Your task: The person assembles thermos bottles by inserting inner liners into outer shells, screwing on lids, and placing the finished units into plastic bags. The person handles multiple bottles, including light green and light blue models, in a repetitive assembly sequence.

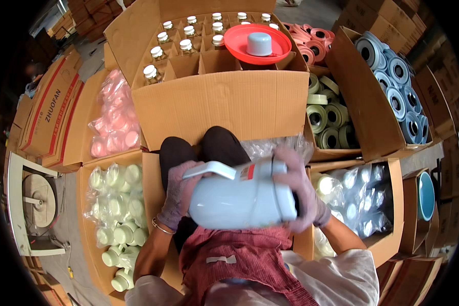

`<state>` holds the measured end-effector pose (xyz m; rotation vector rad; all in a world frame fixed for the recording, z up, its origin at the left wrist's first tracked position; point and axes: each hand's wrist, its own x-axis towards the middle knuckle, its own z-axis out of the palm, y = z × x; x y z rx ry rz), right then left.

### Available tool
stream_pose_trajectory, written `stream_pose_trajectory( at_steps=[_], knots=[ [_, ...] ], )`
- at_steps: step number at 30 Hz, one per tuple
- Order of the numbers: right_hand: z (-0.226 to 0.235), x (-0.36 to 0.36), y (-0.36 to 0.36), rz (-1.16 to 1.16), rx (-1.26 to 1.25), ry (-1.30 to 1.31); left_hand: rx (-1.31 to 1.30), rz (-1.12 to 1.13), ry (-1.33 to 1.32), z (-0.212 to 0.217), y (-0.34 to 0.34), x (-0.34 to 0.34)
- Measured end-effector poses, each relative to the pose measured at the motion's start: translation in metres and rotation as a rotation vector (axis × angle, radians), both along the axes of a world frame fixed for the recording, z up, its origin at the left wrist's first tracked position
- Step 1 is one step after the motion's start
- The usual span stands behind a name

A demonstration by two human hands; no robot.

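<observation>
A light blue vacuum jug (234, 201) lies sideways across my lap, its side handle toward my left and its dark opening toward my right. My left hand (181, 188), in a grey-purple glove, is closed round the handle end. The gloved right hand (302, 191) is closed on the collar at the opening end, slightly blurred by motion. Just ahead, a red dish (234, 43) holding a blue cup-shaped cap (259, 44) rests on a divided cardboard box (219, 102). White-capped glass bottles (187, 47) stand in its farther compartments.
Bagged pink caps (116, 120) and pale green cups (120, 204) sit in boxes at left. At right, boxes hold green rings (331, 117), blue rings (395, 76) and bagged blue cups (357, 199). Pink rings (311, 41) lie behind. A white-framed stand (38, 204) is far left.
</observation>
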<state>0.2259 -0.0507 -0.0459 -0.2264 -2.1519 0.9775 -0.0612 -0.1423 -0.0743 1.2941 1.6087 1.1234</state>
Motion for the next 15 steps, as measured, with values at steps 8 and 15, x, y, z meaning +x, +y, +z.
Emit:
stream_pose_trajectory(
  at_steps=[8, 15],
  knots=[
    [-0.096, -0.012, -0.009, -0.192, -1.328, 0.542, 0.672, -0.159, 0.648, 0.056, 0.006, 0.040],
    [-0.008, 0.011, 0.024, 0.034, -0.159, -0.180, -0.022, -0.027, -0.149, 0.005, -0.010, -0.008]
  ],
)
